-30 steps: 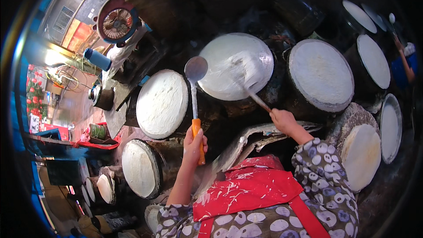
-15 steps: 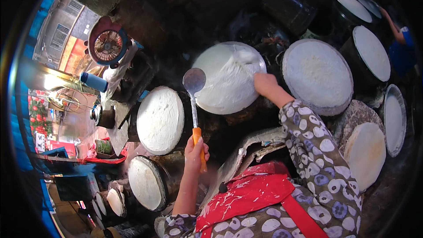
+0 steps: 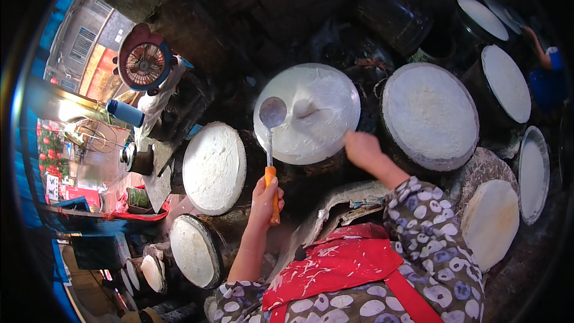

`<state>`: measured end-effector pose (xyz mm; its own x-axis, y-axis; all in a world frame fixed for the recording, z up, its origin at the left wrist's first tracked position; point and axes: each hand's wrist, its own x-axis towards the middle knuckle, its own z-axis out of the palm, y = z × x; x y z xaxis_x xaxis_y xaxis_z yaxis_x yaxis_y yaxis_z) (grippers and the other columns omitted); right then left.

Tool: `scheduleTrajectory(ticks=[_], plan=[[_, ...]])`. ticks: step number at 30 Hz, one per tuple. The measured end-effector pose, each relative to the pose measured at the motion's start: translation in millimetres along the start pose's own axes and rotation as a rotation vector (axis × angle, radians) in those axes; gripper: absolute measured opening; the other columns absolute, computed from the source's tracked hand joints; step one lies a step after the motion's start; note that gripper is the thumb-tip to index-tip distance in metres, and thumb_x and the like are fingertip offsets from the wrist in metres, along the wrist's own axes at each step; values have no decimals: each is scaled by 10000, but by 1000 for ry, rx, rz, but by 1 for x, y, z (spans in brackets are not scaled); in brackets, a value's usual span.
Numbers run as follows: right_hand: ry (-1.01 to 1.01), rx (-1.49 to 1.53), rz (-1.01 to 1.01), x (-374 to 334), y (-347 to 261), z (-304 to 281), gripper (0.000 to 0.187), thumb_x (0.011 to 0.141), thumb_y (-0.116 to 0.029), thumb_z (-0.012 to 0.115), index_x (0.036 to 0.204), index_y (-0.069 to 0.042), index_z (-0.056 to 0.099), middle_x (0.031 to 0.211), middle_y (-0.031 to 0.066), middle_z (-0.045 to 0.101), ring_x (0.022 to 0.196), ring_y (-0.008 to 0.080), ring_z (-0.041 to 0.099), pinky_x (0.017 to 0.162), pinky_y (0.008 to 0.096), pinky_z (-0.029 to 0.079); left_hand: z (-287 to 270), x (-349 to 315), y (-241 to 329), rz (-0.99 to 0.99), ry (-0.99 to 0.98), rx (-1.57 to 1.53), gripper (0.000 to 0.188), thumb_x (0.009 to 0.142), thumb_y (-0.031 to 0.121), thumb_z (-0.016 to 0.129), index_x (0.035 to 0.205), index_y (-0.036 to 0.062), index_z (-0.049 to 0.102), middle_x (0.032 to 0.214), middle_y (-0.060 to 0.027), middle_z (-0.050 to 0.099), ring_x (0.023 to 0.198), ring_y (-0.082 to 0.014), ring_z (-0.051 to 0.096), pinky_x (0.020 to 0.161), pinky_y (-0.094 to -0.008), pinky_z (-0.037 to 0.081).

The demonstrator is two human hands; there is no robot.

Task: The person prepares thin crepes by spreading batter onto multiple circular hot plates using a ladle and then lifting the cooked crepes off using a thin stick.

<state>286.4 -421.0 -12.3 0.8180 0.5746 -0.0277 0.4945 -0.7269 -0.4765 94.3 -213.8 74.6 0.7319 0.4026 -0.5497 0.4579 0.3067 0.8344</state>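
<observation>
My left hand [image 3: 263, 203] is closed round the orange handle of a metal ladle [image 3: 273, 112]. The ladle's round bowl hangs over the left part of a white, batter-like layer [image 3: 326, 134] in a wide round pan. A small pucker shows near the middle of that layer, and its surface looks wet and streaked. Beside the pan's lower right rim is my right hand [image 3: 366, 154], its fingers curled together. Whatever those fingers may hold is hidden.
White-topped round pans stand close on both sides, including a left one [image 3: 215, 168] and a large right one [image 3: 429, 113]. Lower right lies a pale round sheet [image 3: 491, 221]. A fan [image 3: 145, 63] is upper left; another person's arm [image 3: 538, 51] shows far right.
The raised white fold in the middle pan has come down, leaving a flatter surface with a pucker. My right hand has moved slightly down, off the pan's edge. The ladle stays in my left hand.
</observation>
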Motion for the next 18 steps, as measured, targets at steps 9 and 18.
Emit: scheduleTrajectory(ticks=[9, 18], plan=[[-253, -10, -111, -1, 10, -30, 232, 861, -189, 458, 849, -4, 597, 810, 221, 636, 779, 386, 620, 691, 490, 479, -5, 6, 5, -18, 38, 68, 321, 913, 260, 518, 1155, 79, 411, 667, -32, 460, 439, -112, 443, 399, -233, 384], [-193, 20, -88, -45, 2, 2, 213, 892, -207, 454, 846, -18, 540, 706, 198, 627, 681, 384, 619, 611, 493, 470, -10, -5, 3, -65, 3, 123, 377, 915, 274, 516, 1213, 83, 387, 675, -26, 464, 443, -105, 448, 403, -234, 384]])
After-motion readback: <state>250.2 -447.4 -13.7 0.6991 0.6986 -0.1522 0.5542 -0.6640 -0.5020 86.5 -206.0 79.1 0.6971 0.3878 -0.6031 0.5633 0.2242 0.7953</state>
